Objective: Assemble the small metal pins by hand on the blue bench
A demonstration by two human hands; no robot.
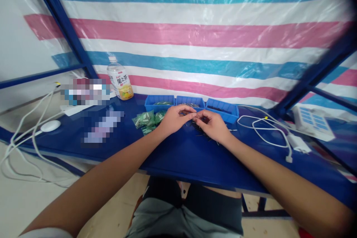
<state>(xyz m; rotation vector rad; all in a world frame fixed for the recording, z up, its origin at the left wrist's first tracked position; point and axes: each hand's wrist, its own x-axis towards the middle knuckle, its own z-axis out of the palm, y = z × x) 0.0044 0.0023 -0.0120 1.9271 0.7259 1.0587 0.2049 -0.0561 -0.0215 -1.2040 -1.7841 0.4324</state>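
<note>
My left hand (175,118) and my right hand (211,123) meet fingertip to fingertip over the blue table (181,152), both pinched round a tiny part that I cannot make out. Under my right hand lies a scatter of small dark pins (205,134). A pile of small green packets (146,121) sits just left of my left hand. Behind the hands stand three blue bins (192,102) in a row, holding small parts.
A drink bottle (120,81) stands at the back left. White cables (262,130) and a charger (299,144) lie at the right, next to a white power strip (312,121). More white cables (25,137) hang off the left edge. A striped tarp forms the back wall.
</note>
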